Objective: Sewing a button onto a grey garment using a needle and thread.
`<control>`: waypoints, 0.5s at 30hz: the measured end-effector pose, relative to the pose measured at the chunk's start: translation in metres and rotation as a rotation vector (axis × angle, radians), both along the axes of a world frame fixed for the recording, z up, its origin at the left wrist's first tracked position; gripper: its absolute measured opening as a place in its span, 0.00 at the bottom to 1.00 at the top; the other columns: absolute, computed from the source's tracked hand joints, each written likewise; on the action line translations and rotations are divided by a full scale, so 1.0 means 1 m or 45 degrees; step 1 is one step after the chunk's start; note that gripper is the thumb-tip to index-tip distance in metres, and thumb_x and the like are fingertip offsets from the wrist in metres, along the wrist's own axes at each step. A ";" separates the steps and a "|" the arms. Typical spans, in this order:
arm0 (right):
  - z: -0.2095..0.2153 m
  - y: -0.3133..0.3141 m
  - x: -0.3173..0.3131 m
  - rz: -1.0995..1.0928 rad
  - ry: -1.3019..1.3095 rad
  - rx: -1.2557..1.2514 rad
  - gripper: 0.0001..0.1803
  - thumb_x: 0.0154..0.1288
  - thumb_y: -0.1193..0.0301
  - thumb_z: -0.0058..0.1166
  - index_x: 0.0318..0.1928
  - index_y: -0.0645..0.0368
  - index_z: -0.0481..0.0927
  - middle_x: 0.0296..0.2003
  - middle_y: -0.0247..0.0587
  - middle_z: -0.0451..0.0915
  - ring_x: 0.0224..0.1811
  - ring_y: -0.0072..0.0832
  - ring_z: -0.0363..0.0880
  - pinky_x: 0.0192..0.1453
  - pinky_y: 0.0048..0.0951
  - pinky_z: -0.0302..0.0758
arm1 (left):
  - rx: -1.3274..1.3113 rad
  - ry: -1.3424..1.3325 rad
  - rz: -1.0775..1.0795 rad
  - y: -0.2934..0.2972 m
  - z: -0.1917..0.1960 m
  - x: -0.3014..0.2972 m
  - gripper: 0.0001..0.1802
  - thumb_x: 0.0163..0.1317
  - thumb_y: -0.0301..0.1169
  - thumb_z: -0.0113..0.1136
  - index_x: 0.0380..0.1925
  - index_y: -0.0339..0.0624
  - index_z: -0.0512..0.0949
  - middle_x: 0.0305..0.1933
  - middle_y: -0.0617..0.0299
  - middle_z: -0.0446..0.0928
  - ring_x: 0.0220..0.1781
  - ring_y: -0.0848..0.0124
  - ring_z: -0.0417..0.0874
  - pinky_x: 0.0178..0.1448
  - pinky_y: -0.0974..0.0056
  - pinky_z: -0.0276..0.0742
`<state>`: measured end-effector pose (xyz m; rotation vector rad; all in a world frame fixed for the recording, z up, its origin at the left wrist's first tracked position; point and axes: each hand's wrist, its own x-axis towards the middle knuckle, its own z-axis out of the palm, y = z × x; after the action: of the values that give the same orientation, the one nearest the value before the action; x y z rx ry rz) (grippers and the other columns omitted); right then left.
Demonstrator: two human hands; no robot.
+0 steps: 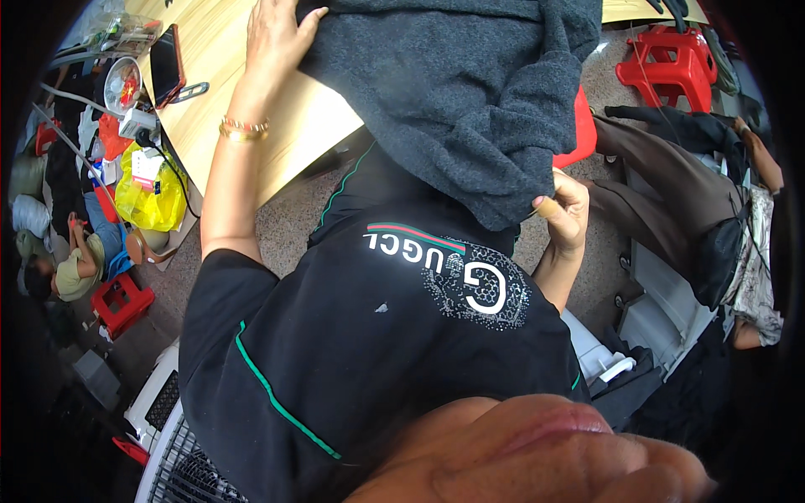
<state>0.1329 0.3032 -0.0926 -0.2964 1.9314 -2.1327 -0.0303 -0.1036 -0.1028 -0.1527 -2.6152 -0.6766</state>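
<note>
A large piece of dark grey knit cloth (453,92) lies over the edge of the wooden table (310,126) and hangs down against my lap in loose folds. Its full shape cannot be made out, as the upper part runs out of the picture. At its lower right corner, my right hand (565,214) pinches the edge between thumb and fingers. My left hand (278,33) lies flat on the table at the cloth's left side, thumb spread towards it. The upper picture edge cuts off the other fingertips.
A phone (166,65) and a small dark tool (190,92) lie on the table's left side. Left of it are a power socket (137,124) and a yellow bag (149,189). Red stools (668,67) stand at right. People sit on both sides; a fan (189,461) is behind me.
</note>
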 end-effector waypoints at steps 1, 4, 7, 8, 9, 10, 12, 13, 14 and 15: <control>0.004 -0.006 0.000 0.000 0.055 0.067 0.06 0.54 0.77 0.64 0.29 0.66 0.80 0.34 0.39 0.81 0.37 0.24 0.76 0.43 0.25 0.69 | 0.014 0.131 -0.133 0.017 0.013 0.010 0.24 0.64 0.33 0.63 0.60 0.38 0.75 0.59 0.43 0.76 0.63 0.51 0.76 0.67 0.56 0.72; 0.022 -0.022 -0.006 0.045 0.165 0.171 0.07 0.54 0.77 0.65 0.27 0.66 0.79 0.30 0.38 0.80 0.34 0.24 0.75 0.40 0.25 0.67 | 0.226 -0.004 -0.682 0.047 0.033 0.062 0.19 0.57 0.31 0.70 0.49 0.41 0.81 0.54 0.54 0.80 0.60 0.59 0.79 0.65 0.58 0.73; 0.034 -0.033 -0.014 0.022 0.258 0.152 0.07 0.56 0.77 0.64 0.26 0.66 0.78 0.30 0.39 0.79 0.34 0.25 0.75 0.40 0.25 0.68 | 0.395 -0.425 -1.242 0.080 0.039 0.111 0.33 0.52 0.40 0.75 0.56 0.38 0.76 0.58 0.53 0.77 0.63 0.56 0.77 0.67 0.54 0.71; 0.038 -0.039 -0.017 -0.007 0.292 0.104 0.08 0.57 0.77 0.64 0.27 0.66 0.78 0.31 0.39 0.79 0.34 0.25 0.75 0.40 0.25 0.68 | 0.319 -0.424 -1.232 0.085 0.030 0.125 0.40 0.50 0.43 0.77 0.61 0.38 0.72 0.60 0.52 0.76 0.64 0.55 0.76 0.68 0.52 0.70; 0.040 -0.048 -0.021 -0.049 0.278 -0.044 0.08 0.59 0.76 0.63 0.29 0.67 0.78 0.33 0.41 0.79 0.35 0.26 0.75 0.42 0.26 0.69 | 0.458 -0.498 -1.226 0.089 0.019 0.131 0.35 0.55 0.39 0.71 0.61 0.39 0.71 0.59 0.49 0.77 0.64 0.52 0.76 0.68 0.51 0.70; 0.041 -0.052 -0.023 -0.099 0.241 -0.122 0.07 0.61 0.77 0.62 0.33 0.68 0.77 0.38 0.43 0.79 0.38 0.25 0.74 0.43 0.26 0.69 | 0.567 -0.629 -1.198 0.086 0.013 0.128 0.30 0.57 0.29 0.65 0.60 0.38 0.71 0.60 0.47 0.76 0.64 0.51 0.75 0.70 0.53 0.70; 0.021 -0.053 -0.033 -0.068 0.424 -0.146 0.22 0.59 0.80 0.62 0.54 0.71 0.75 0.56 0.51 0.75 0.60 0.34 0.74 0.64 0.32 0.68 | 0.884 -0.760 -0.977 0.076 0.004 0.126 0.27 0.55 0.19 0.56 0.58 0.34 0.73 0.61 0.52 0.77 0.65 0.61 0.76 0.69 0.60 0.70; 0.022 -0.060 -0.040 -0.015 0.344 -0.119 0.31 0.57 0.79 0.65 0.62 0.70 0.71 0.62 0.51 0.73 0.69 0.38 0.69 0.73 0.36 0.62 | 1.018 -0.735 -0.597 0.064 0.001 0.126 0.25 0.55 0.19 0.55 0.56 0.31 0.75 0.62 0.52 0.76 0.62 0.65 0.78 0.68 0.62 0.71; 0.018 -0.068 -0.052 -0.003 0.426 0.069 0.36 0.55 0.77 0.68 0.65 0.66 0.71 0.63 0.46 0.74 0.70 0.35 0.69 0.73 0.36 0.62 | 1.795 -0.852 -0.505 0.052 0.012 0.119 0.22 0.58 0.20 0.54 0.55 0.28 0.76 0.62 0.50 0.76 0.59 0.65 0.80 0.65 0.63 0.74; 0.012 -0.072 -0.058 -0.023 0.460 0.364 0.38 0.53 0.74 0.70 0.66 0.62 0.71 0.63 0.43 0.75 0.69 0.32 0.69 0.73 0.35 0.63 | 1.775 -0.641 -0.554 0.041 0.016 0.110 0.20 0.62 0.22 0.51 0.54 0.26 0.75 0.58 0.50 0.79 0.57 0.66 0.81 0.63 0.65 0.76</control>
<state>0.0748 0.2311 -0.0801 -0.6438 2.4093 -1.8767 0.0799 -0.0627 -0.0872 -0.1096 -1.8475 -2.7178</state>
